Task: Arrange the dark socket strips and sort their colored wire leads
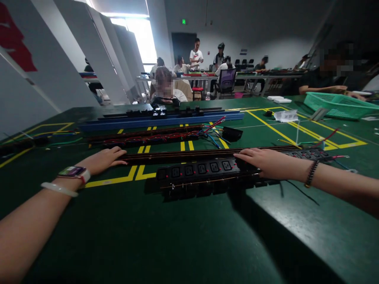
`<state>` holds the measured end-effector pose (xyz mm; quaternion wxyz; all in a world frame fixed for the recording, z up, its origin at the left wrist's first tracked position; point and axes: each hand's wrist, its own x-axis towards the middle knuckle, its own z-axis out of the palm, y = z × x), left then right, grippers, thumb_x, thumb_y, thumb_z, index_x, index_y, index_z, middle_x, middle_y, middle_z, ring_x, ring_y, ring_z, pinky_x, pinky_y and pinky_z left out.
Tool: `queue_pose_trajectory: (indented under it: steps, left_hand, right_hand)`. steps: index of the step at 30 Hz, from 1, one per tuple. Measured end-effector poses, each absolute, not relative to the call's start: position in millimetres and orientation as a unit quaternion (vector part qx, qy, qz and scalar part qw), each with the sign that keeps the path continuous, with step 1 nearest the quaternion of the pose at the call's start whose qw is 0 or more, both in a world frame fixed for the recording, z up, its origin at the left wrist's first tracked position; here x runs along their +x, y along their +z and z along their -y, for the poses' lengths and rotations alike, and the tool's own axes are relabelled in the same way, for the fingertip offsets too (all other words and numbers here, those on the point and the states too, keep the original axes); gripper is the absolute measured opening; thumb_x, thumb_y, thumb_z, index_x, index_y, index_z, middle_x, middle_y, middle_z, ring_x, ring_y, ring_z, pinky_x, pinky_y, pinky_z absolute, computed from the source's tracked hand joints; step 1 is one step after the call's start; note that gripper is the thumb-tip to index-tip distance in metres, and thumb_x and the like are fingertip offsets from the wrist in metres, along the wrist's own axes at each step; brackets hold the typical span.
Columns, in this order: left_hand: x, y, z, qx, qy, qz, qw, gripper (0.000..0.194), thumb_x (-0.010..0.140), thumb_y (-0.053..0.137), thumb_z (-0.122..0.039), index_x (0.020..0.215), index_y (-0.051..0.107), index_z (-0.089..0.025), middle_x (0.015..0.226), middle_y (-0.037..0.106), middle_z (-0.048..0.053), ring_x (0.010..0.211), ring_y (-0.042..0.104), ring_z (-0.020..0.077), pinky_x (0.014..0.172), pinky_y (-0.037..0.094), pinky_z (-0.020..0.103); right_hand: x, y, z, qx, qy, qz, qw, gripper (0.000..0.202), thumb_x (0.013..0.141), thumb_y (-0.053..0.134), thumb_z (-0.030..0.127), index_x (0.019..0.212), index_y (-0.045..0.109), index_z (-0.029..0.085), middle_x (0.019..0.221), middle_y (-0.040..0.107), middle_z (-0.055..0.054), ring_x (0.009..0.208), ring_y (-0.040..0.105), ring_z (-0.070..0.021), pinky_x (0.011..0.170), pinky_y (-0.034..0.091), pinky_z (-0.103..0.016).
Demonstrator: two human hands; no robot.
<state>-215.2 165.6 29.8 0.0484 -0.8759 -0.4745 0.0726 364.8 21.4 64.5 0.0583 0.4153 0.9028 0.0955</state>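
My left hand (108,160) is at the left end of a long, dark metal channel (166,156), with thumb and fingers closed around that end. In front of the channel lies a black power strip (201,169), its row of sockets facing up and small red spots between them. My right hand (254,161) reaches across the middle of this strip, with its fingers wrapped over it. The palm covers part of the strip and the channel behind. To the right, more sockets show beyond my wrist, and red wire ends stick out there.
Behind lie another channel with red wires (166,138), a black end piece (232,133) and long blue rails (166,123). A green basket (334,104) stands at the right, near a co-worker's hands. Yellow tape lines (268,127) mark the green table (133,236). Another person sits opposite.
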Motion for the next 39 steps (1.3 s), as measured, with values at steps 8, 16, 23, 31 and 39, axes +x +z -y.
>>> queue_pose_trajectory:
  steps: [8,16,23,31,39]
  left_hand:
    - [-290.9,29.6,-157.6,-0.816,0.073,0.573,0.013,0.061,0.086,0.028,-0.055,0.123,0.046,-0.01,0.119,0.048,0.013,0.104,0.053,0.0235,0.098,0.038,0.037]
    - [-192.4,69.3,-104.5,-0.846,-0.111,0.514,0.083,0.061,0.088,0.022,-0.064,0.124,0.04,-0.018,0.131,0.045,0.007,0.124,0.04,0.0207,0.108,0.03,0.039]
    - [-29.9,72.5,-42.4,-0.927,-0.075,0.364,0.042,0.084,0.076,0.038,-0.075,0.139,0.032,-0.02,0.141,0.041,0.01,0.129,0.038,0.0254,0.11,0.028,0.04]
    - [33.4,27.2,-27.3,-0.933,-0.048,0.34,0.105,0.104,0.066,0.058,-0.069,0.146,0.019,-0.014,0.137,0.042,0.022,0.123,0.044,0.0346,0.104,0.03,0.048]
    - [-1.2,30.6,-40.1,-0.932,-0.033,0.339,0.12,0.099,0.07,0.056,-0.063,0.148,0.014,-0.018,0.133,0.044,0.019,0.118,0.046,0.0326,0.099,0.034,0.043]
  right_hand:
    - [382.7,98.7,-16.4,0.497,0.012,-0.867,-0.035,0.037,0.086,0.047,0.034,0.12,0.054,0.021,0.106,0.061,-0.008,0.093,0.059,-0.0228,0.08,0.049,-0.036]
    - [430.1,90.0,1.0,0.57,0.014,-0.82,-0.04,0.039,0.089,0.043,0.045,0.118,0.054,0.021,0.107,0.062,-0.01,0.096,0.059,-0.0255,0.083,0.049,-0.04]
    - [455.8,52.3,4.4,0.496,0.09,-0.861,0.061,0.114,0.056,0.075,0.045,0.149,0.014,0.019,0.14,0.039,-0.019,0.125,0.04,-0.0391,0.102,0.031,-0.058]
    - [452.6,46.9,3.9,0.47,0.137,-0.87,0.066,0.108,0.059,0.07,0.029,0.149,0.011,0.012,0.132,0.046,-0.02,0.116,0.049,-0.0337,0.095,0.042,-0.046]
    - [424.7,49.8,-8.3,0.449,0.116,-0.885,0.031,0.104,0.061,0.068,0.03,0.148,0.015,0.013,0.132,0.046,-0.02,0.114,0.05,-0.0332,0.092,0.044,-0.045]
